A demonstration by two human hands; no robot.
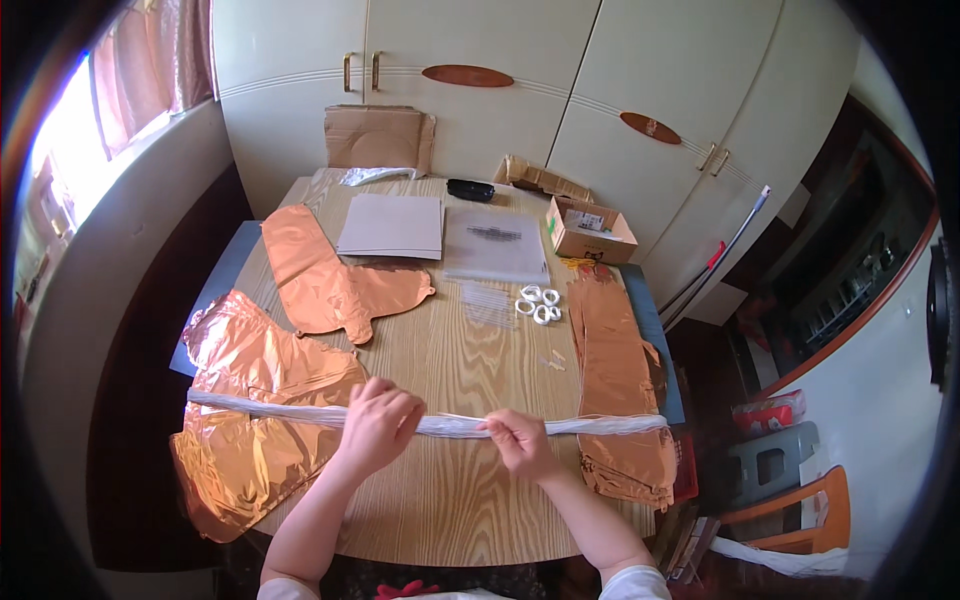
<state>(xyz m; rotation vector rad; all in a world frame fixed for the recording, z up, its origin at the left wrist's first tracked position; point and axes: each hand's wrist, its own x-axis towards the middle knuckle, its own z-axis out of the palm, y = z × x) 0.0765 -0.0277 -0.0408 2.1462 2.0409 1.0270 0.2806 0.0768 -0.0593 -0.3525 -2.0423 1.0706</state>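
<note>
Here, a long, slim bundle (455, 427) of whitish strands stretches across the table (455, 510) from eight to four o'clock, splaying loosely at four. Near five, the right hand (521, 443) pinches it; near seven, the left hand (380, 427) curls over it, its grip impossible to tell.

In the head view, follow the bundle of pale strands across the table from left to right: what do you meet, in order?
Crumpled orange foil → left hand → right hand → stacked orange foil.
</note>
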